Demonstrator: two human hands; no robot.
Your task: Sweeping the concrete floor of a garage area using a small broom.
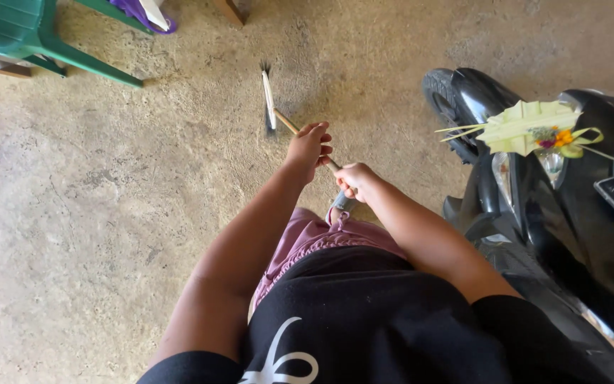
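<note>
Down on concrete floor (108,213): broom (269,99) head beyond both hands, handle slanting back toward body. Left hand (309,146) nearer head, right hand (354,180) at handle's end (scooter (534,213) just beside), both wrapped tight around handle.

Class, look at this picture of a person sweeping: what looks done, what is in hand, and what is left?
Done: the concrete floor looks largely free of litter. In hand: the left hand and right hand both grip the broom, its head down on the floor. Left: cannot tell about the ground under the green chair and beside the black scooter.
</note>
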